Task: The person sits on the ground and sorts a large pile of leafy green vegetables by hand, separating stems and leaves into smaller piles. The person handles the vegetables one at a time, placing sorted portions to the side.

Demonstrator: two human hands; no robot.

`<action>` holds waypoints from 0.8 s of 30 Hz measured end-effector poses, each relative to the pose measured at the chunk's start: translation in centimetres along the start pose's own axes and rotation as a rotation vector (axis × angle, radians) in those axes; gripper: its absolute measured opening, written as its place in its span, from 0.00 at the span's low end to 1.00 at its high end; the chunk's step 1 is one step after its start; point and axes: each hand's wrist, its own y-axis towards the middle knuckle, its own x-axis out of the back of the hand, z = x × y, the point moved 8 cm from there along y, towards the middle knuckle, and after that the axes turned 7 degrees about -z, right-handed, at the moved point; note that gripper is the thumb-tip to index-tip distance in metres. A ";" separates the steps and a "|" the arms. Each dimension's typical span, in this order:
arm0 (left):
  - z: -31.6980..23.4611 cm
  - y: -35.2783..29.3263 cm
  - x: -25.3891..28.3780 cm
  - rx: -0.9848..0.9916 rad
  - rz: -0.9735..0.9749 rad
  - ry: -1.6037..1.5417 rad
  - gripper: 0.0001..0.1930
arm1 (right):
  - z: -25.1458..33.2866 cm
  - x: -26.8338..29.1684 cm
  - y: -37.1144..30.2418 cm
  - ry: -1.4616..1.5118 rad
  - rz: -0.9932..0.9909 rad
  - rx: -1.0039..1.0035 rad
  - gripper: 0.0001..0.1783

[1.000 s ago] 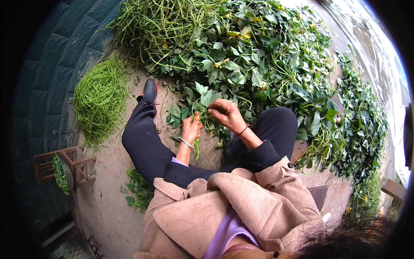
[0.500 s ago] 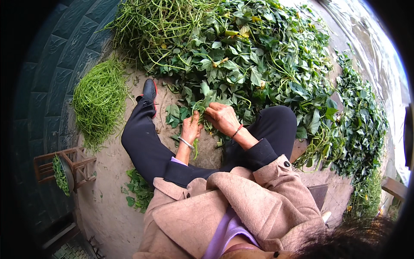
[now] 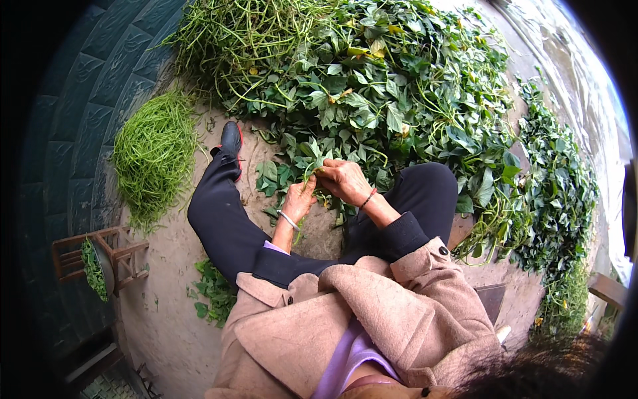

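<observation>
Between my knees, a leafy green vine sprig [image 3: 312,158] is pinched in both hands. My left hand [image 3: 298,201], with a pale bangle at the wrist, closes its thumb and fingers on the stem, and part of the stem hangs below. My right hand [image 3: 343,181], with a thin red band, grips the sprig just beside the left one; its fingertips are partly hidden. Just beyond the hands lies a large heap of leafy vines [image 3: 399,113]. Loose leaves [image 3: 267,178] rest on the floor to the left of the sprig.
At the left is a pile of thin green stems [image 3: 154,156]. A brown wooden stool [image 3: 126,256] bearing a bowl of greens stands nearer on that side. More leaves [image 3: 214,294] lie by my left thigh. Vines [image 3: 555,186] also stretch along the right, beside plastic sheeting [image 3: 591,73].
My left hand has shifted slightly up and right, closer to my right hand. The sprig's leaves sit lower and are turned differently.
</observation>
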 end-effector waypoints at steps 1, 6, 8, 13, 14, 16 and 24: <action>0.3 0.1 0.1 0.028 0.011 -0.064 0.28 | 0.1 -0.1 0.0 -0.022 0.001 0.024 0.08; -0.2 0.2 0.2 0.076 0.035 -0.182 0.29 | 1.0 0.2 0.3 -0.124 -0.043 0.069 0.07; 0.1 0.2 0.3 0.048 -0.004 -0.108 0.29 | 0.5 -0.1 0.1 -0.058 0.009 0.016 0.07; 0.6 0.3 0.3 0.062 0.013 -0.051 0.29 | -1.1 -0.7 -0.2 0.044 0.073 -0.075 0.06; 0.4 0.3 0.2 0.051 0.005 -0.043 0.28 | -1.0 -0.6 -0.1 0.079 0.055 -0.087 0.06; 0.1 0.4 0.2 0.035 -0.015 -0.042 0.28 | -1.6 -0.8 -0.3 0.096 0.054 -0.124 0.06; -0.3 0.9 1.2 -0.184 -0.237 -0.091 0.18 | 0.6 -0.2 0.3 -0.067 0.039 -0.031 0.07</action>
